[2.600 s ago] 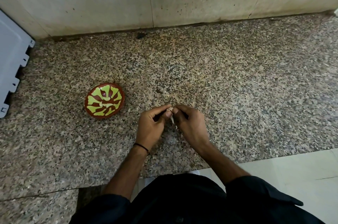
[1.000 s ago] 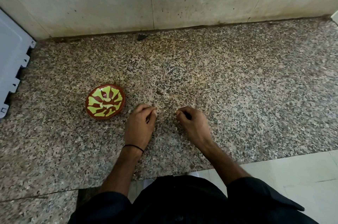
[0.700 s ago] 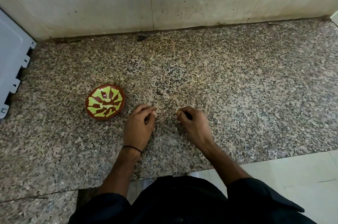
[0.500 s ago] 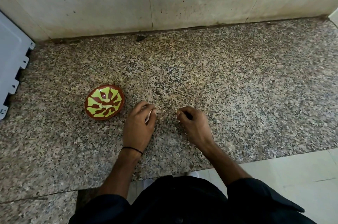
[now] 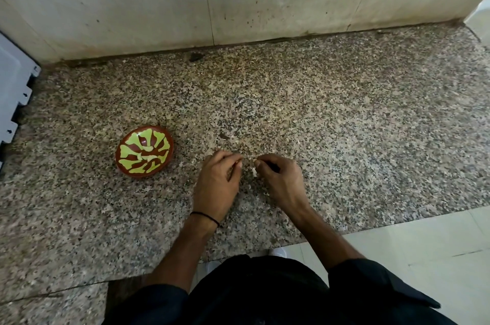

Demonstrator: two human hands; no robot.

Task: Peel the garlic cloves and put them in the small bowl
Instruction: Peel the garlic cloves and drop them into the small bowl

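Two hands are curled low over the counter (image 5: 344, 139), with the tips almost meeting in the middle. The right hand (image 5: 282, 181) has thumb and forefinger pressed together on a tiny pale garlic piece (image 5: 254, 171) that pokes out just under the thumb tip. It's too small for me to say whether that's clove or only skin. The left hand (image 5: 216, 183) is curled the same way, thumb tucked against forefinger. Whatever is or isn't in there is hidden, so I can't tell.

The small bowl (image 5: 144, 151) sits out past the left fingers (image 5: 225, 158), on the side away from the right hand, near but not touching. I can't make out what's inside it against the pattern.

My take on handling:
- **Weight:** garlic this size weighs basically nothing, so grip force isn't the issue.
- **Skin:** it's probably papery and brittle, and it clings to damp fingertips.
- **Peeled clove:** it's firm but likely slick and a bit sticky.
- **Where to grab:** I'd catch the skin with a nail at the hard root end and peel from there. For the trip to the bowl I'd pinch across the fat middle.
- **What could go wrong:** pale scraps would vanish on that speckled stone if dropped.
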